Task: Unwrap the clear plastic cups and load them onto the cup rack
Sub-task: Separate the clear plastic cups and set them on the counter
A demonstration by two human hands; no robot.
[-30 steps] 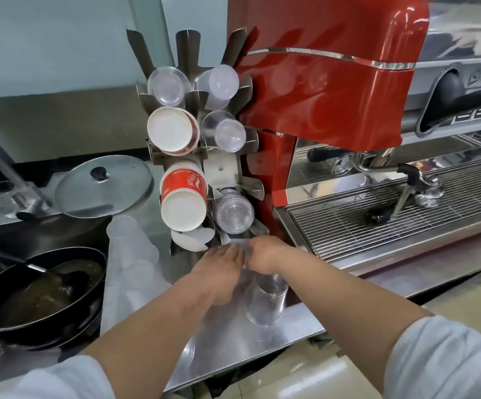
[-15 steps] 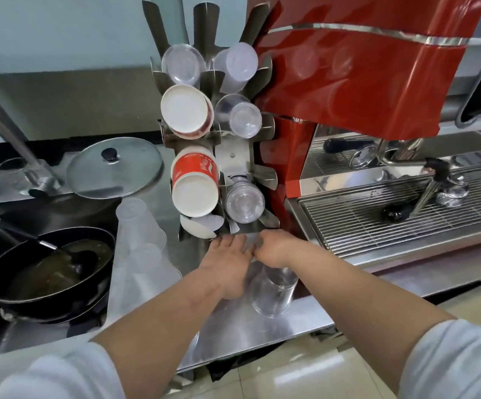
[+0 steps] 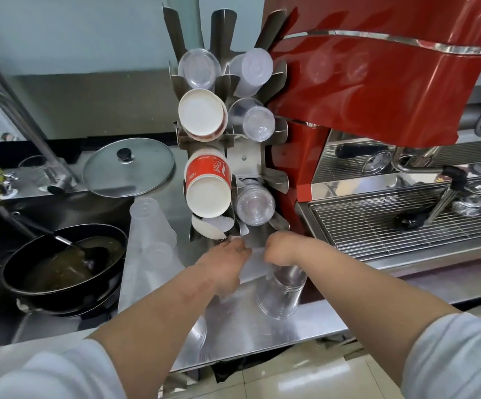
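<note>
Where the stainless-steel bench [image 3: 242,338] meets the red espresso machine [image 3: 377,90], the metal cup rack [image 3: 245,159] stands at the rear edge; left hand [image 3: 225,259] and right hand [image 3: 281,249] pinch the wrapped clear plastic cup stack [image 3: 282,292] below it, beside a black frying pan [image 3: 61,269]

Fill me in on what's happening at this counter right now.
A person stands at a steel counter beside a red espresso machine. Both hands, the left hand and the right hand, pinch the clear plastic wrap at the top of a stack of clear cups standing on the counter, just below the cup rack. The rack already holds clear and paper cups. This stack is not yet loaded. A pan sits off to the left.
</note>
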